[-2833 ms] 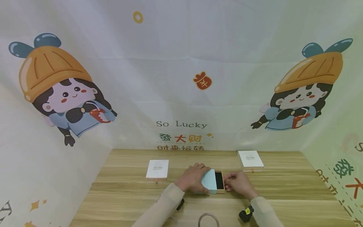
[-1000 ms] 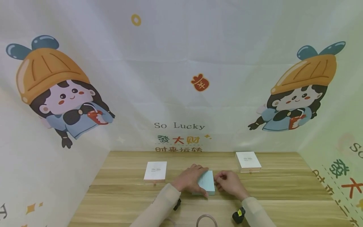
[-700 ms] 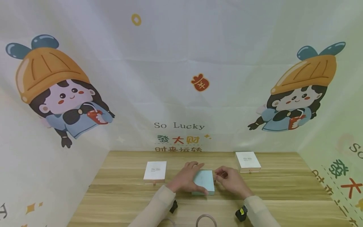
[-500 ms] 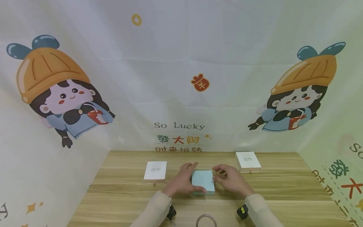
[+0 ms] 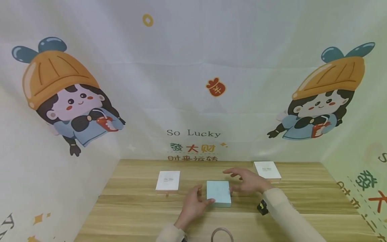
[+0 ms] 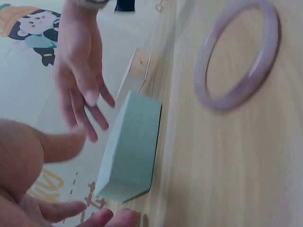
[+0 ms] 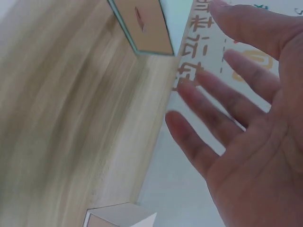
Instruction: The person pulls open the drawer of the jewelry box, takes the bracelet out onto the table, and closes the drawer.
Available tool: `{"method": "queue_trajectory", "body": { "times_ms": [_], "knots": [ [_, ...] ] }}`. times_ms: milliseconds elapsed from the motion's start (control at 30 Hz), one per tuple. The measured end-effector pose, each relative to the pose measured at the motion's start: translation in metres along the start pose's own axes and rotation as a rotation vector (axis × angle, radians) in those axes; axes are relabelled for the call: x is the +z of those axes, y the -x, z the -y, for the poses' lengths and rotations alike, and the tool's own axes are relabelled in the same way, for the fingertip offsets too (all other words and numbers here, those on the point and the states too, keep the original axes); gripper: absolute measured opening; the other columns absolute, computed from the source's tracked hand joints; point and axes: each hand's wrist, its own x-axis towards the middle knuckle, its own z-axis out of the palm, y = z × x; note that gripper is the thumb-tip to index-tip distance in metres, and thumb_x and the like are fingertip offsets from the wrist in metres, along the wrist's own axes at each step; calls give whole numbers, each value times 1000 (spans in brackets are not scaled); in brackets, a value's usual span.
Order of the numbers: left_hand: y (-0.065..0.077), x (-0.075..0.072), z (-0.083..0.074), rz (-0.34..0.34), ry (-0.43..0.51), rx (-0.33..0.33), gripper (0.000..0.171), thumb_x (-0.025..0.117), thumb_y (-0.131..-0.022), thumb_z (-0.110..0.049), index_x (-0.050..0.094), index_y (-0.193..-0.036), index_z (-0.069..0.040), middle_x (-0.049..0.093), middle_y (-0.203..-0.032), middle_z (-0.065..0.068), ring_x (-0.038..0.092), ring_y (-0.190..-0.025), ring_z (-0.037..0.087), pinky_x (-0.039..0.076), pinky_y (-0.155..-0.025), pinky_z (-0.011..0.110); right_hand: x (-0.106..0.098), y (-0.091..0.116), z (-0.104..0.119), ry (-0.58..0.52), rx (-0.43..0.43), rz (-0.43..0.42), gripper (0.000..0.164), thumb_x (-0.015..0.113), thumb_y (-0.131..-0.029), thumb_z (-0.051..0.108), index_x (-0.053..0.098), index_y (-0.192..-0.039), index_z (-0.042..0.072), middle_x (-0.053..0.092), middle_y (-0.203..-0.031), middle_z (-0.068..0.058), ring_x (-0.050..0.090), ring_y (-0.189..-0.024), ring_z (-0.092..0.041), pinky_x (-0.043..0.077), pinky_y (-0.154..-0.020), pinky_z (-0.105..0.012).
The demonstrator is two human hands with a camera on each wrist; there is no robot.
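A pale mint drawer box [image 5: 218,193] lies on the wooden table, its drawer fully in; the tan drawer front with a small pull tab [image 7: 139,20] faces my right side in the right wrist view. My left hand [image 5: 192,205] is beside the box's left edge, thumb near the front left corner, fingers relaxed and holding nothing. At the right, my right hand [image 5: 249,180] hovers with fingers loosely extended and an empty palm, as the right wrist view confirms.
A white box [image 5: 168,180] stands at the back left and another white box [image 5: 267,170] at the back right, partly behind my right hand. A pinkish bangle [image 6: 271,38] lies near the front. A printed cloth wall [image 5: 193,114] encloses the table's back and sides.
The mint box's drawer, partly out at first, has slid in. Since then both hands have let go; the left has drawn back toward the front left, the right up and rightward.
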Motion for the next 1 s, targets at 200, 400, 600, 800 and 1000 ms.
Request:
{"method": "queue_trajectory", "body": {
  "times_ms": [200,400,600,800,1000],
  "knots": [
    [7,13,-2,-70,65,-18,72,83,-82,-9,48,-140,15,61,-113,24,64,-98,30,58,-83,44,-3,-15,-8,-46,15,94,50,76,-92,19,62,-139,8,66,-137,-13,62,-123,-34,53,-101,-53],
    [8,22,-5,-118,83,1,61,79,-83,-1,53,-135,16,63,-103,19,64,-87,20,58,-74,33,3,-26,-13,-67,25,112,38,77,-90,12,71,-127,6,73,-124,-8,68,-110,-23,57,-95,-41],
    [6,24,-4,-145,42,-9,46,77,-83,2,62,-126,9,65,-94,12,61,-81,15,52,-68,26,9,-30,-19,-78,38,82,32,79,-87,7,75,-119,10,75,-116,-4,68,-103,-17,58,-91,-37],
    [3,22,-1,-142,37,1,40,77,-82,3,65,-120,8,66,-90,12,61,-78,15,52,-66,26,12,-29,-17,-89,59,57,31,79,-87,5,76,-117,11,76,-110,-3,67,-97,-15,57,-88,-36],
    [-1,18,2,-115,31,-18,41,80,-80,2,65,-117,7,68,-92,12,64,-78,16,56,-69,29,17,-26,-18,-85,111,24,30,79,-87,6,76,-116,13,76,-108,-1,67,-95,-13,57,-86,-36]
  ]
}}
